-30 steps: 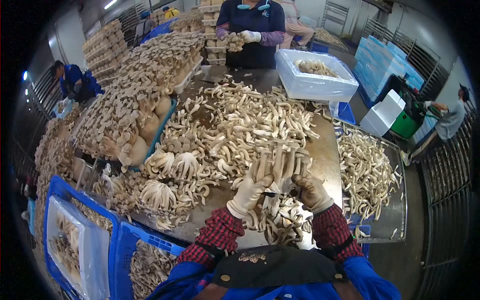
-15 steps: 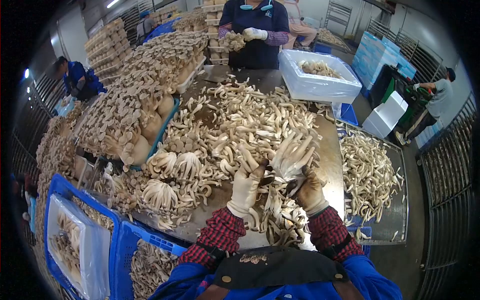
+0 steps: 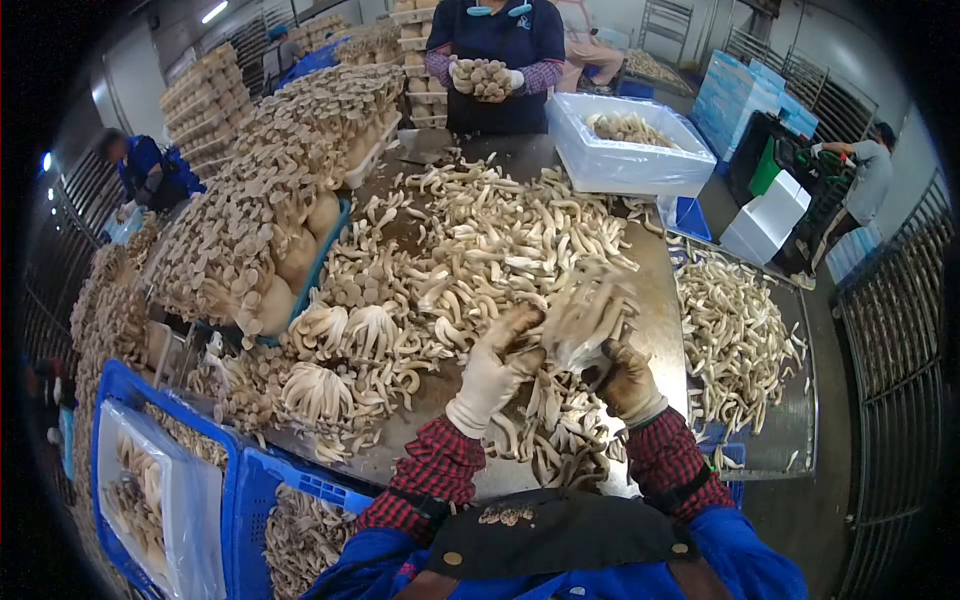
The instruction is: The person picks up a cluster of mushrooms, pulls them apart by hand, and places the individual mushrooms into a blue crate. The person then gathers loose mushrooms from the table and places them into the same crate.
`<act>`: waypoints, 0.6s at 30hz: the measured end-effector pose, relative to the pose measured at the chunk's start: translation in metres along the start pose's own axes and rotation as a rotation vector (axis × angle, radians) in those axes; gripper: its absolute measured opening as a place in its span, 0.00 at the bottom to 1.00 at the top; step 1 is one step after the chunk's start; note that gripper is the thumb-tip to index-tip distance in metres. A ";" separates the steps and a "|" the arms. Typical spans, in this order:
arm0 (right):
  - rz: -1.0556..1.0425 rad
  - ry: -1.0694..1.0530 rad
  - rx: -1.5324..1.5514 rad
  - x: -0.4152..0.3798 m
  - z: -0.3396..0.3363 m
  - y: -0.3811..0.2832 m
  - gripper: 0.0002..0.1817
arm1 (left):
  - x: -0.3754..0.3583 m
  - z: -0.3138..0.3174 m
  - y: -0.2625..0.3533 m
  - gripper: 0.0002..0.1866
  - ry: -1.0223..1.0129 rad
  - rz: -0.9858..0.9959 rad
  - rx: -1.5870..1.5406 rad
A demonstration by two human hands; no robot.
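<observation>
Both of my hands wear pale gloves with dark, stained fingers. My right hand is closed round the base of a mushroom cluster, which is smeared by motion. Just left of that cluster, my left hand has its fingers apart and curved, and nothing shows in them. Loose mushrooms are spread over the metal table beyond my hands. A small pile of mushrooms lies between my wrists. White-stemmed clusters rest to the left.
Across the table a person holds a mushroom cluster. A white foam box stands at the back right, a side tray of mushrooms at the right. Blue crates are at lower left, heaped mushrooms behind them. Other people work farther off.
My left hand has opened slightly and turned beside the cluster. The cluster in my right hand has blurred with motion. The person opposite now holds a cluster in both hands, lower and more central.
</observation>
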State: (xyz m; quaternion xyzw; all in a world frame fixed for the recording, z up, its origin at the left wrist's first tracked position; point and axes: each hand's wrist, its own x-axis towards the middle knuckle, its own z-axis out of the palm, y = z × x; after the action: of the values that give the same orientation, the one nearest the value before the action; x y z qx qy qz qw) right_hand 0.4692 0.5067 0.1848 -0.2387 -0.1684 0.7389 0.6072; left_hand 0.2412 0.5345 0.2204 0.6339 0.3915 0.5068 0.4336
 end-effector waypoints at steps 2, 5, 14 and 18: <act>0.047 0.029 -0.185 -0.005 0.021 -0.001 0.08 | 0.000 0.005 0.008 0.34 -0.151 -0.149 -0.396; 0.106 0.028 -0.163 -0.003 0.011 0.004 0.08 | 0.001 -0.002 0.000 0.33 -0.186 -0.148 -0.217; 0.125 -0.158 -0.006 0.018 -0.020 0.017 0.12 | 0.002 0.004 0.004 0.18 -0.021 -0.296 -0.413; 0.016 0.041 -0.064 0.016 -0.002 0.024 0.11 | 0.002 0.007 -0.005 0.14 0.064 -0.346 -0.445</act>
State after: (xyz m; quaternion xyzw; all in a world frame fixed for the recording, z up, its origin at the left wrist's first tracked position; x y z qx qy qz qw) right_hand 0.4484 0.5171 0.1682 -0.2746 -0.1776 0.7328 0.5967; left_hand 0.2480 0.5372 0.2152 0.4304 0.3864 0.5185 0.6298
